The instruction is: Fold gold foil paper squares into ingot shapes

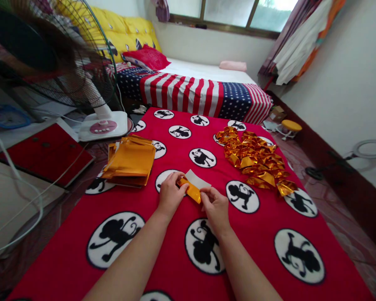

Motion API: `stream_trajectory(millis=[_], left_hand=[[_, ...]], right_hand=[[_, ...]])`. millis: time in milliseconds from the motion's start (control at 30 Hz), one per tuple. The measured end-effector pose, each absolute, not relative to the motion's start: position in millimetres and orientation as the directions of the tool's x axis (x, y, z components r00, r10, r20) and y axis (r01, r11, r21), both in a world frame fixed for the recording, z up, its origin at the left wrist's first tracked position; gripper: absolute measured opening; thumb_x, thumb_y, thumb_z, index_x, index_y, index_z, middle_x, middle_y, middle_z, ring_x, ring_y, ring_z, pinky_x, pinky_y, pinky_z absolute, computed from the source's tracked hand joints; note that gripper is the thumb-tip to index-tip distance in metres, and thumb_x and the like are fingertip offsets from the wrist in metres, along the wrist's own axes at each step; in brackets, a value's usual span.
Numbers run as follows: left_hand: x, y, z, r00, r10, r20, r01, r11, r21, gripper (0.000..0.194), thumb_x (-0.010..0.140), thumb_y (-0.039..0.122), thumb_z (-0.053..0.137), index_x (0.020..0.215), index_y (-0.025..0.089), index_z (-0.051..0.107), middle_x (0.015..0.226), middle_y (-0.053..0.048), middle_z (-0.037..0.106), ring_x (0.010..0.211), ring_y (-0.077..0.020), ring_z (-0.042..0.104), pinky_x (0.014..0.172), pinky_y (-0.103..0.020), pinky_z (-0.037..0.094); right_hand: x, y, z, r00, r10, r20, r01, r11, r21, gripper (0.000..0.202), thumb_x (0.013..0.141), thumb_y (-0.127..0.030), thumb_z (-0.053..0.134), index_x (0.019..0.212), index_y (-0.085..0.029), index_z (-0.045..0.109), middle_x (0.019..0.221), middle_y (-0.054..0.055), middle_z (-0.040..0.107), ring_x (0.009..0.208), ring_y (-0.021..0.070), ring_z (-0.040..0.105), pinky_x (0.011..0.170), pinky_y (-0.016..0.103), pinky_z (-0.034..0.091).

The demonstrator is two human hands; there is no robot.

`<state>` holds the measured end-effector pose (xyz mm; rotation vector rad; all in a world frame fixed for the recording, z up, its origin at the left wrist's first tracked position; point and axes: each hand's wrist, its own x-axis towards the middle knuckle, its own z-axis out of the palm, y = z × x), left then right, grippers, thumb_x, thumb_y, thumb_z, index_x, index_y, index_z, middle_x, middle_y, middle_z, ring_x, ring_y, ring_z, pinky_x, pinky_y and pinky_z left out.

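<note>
A sheet of gold foil paper (194, 193), partly folded with its pale back showing along the far side, is held between my two hands low over the red cloth. My left hand (171, 190) pinches its left end with thumb and fingers. At the right end, my right hand (214, 205) grips the paper's edge between thumb and fingertips. To the left lies a loose stack of flat gold foil sheets (133, 161). Several shiny folded gold foil pieces (257, 159) are heaped in rows to the right.
The red cloth (163, 246) with monkey prints covers the surface under my hands. A standing fan (103, 125) with blurred blades is at the left. Beyond lies a bed (194, 92); a yellow stool (291, 125) stands on the floor at right.
</note>
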<state>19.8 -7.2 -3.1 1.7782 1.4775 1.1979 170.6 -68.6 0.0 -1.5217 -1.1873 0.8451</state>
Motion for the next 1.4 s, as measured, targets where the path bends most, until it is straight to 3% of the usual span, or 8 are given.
stream_trajectory(millis=[100, 167, 233, 367, 667, 967, 1167, 1400], left_hand=[[19, -9, 2, 0.101, 0.895, 0.434, 0.634, -0.394, 0.665, 0.022, 0.072, 0.012, 0.069, 0.092, 0.020, 0.069, 0.103, -0.008, 0.062, 0.101, -0.0252, 0.057, 0.091, -0.040, 0.047], [18, -10, 4, 0.206, 0.861, 0.466, 0.644, -0.478, 0.597, 0.014, 0.076, 0.010, 0.065, 0.083, 0.021, 0.070, 0.099, -0.008, 0.063, 0.099, -0.0249, 0.056, 0.090, -0.040, 0.046], [16, -11, 4, 0.360, 0.818, 0.448, 0.579, -0.573, 0.580, 0.018, 0.080, 0.006, 0.059, 0.079, 0.021, 0.071, 0.090, -0.006, 0.065, 0.091, -0.0219, 0.058, 0.085, -0.038, 0.047], [12, -16, 6, 0.508, 0.763, 0.399, 0.488, -0.637, 0.597, 0.023, 0.081, 0.005, 0.057, 0.082, 0.021, 0.073, 0.089, -0.005, 0.068, 0.089, -0.0198, 0.059, 0.083, -0.036, 0.046], [9, -30, 8, 0.514, 0.772, 0.374, 0.463, -0.617, 0.637, 0.007, 0.079, 0.023, 0.072, 0.084, 0.026, 0.076, 0.100, -0.005, 0.067, 0.097, -0.0207, 0.059, 0.088, -0.038, 0.047], [11, -29, 11, 0.515, 0.799, 0.311, 0.514, -0.578, 0.634, 0.022, 0.066, 0.026, 0.083, 0.087, 0.029, 0.077, 0.100, -0.003, 0.067, 0.097, -0.0221, 0.059, 0.089, -0.038, 0.047], [13, -29, 11, 0.493, 0.812, 0.314, 0.529, -0.566, 0.633, 0.015, 0.073, 0.032, 0.078, 0.087, 0.027, 0.076, 0.101, -0.005, 0.068, 0.101, -0.0236, 0.058, 0.089, -0.040, 0.046], [13, -30, 9, 0.488, 0.802, 0.346, 0.521, -0.585, 0.622, 0.007, 0.080, 0.025, 0.071, 0.085, 0.026, 0.076, 0.100, -0.005, 0.069, 0.098, -0.0217, 0.059, 0.086, -0.038, 0.046]], right_hand=[[174, -74, 2, 0.206, 0.973, 0.107, 0.560, -0.028, -0.828, 0.019, 0.085, -0.031, 0.056, 0.085, -0.020, 0.072, 0.065, 0.002, 0.068, 0.054, 0.0150, 0.060, 0.052, 0.023, 0.040], [177, -76, 5, 0.187, 0.976, 0.107, 0.687, -0.053, -0.725, 0.020, 0.085, -0.028, 0.056, 0.087, -0.022, 0.074, 0.065, 0.003, 0.069, 0.056, 0.0153, 0.060, 0.053, 0.023, 0.037], [179, -78, 10, 0.188, 0.979, 0.084, 0.737, -0.084, -0.671, 0.021, 0.084, -0.027, 0.055, 0.091, -0.024, 0.076, 0.064, 0.002, 0.069, 0.054, 0.0149, 0.058, 0.052, 0.024, 0.034], [186, -80, 13, 0.162, 0.984, 0.076, 0.737, -0.070, -0.672, 0.023, 0.082, -0.024, 0.055, 0.090, -0.026, 0.077, 0.059, 0.000, 0.067, 0.050, 0.0141, 0.055, 0.050, 0.024, 0.032], [192, -82, 9, 0.116, 0.992, 0.044, 0.704, -0.050, -0.708, 0.024, 0.076, -0.022, 0.058, 0.092, -0.025, 0.075, 0.057, -0.002, 0.063, 0.051, 0.0136, 0.055, 0.050, 0.023, 0.033], [197, -78, 11, 0.060, 0.998, -0.024, 0.671, -0.058, -0.739, 0.025, 0.072, -0.021, 0.063, 0.094, -0.025, 0.074, 0.056, -0.004, 0.060, 0.051, 0.0128, 0.053, 0.049, 0.023, 0.032], [198, -78, 10, 0.058, 0.998, -0.029, 0.628, -0.059, -0.776, 0.025, 0.071, -0.022, 0.063, 0.094, -0.024, 0.074, 0.057, -0.004, 0.061, 0.052, 0.0126, 0.053, 0.050, 0.022, 0.034], [199, -76, 8, 0.085, 0.996, 0.002, 0.585, -0.048, -0.809, 0.022, 0.071, -0.021, 0.062, 0.089, -0.021, 0.075, 0.055, -0.003, 0.059, 0.049, 0.0111, 0.049, 0.048, 0.020, 0.033]])
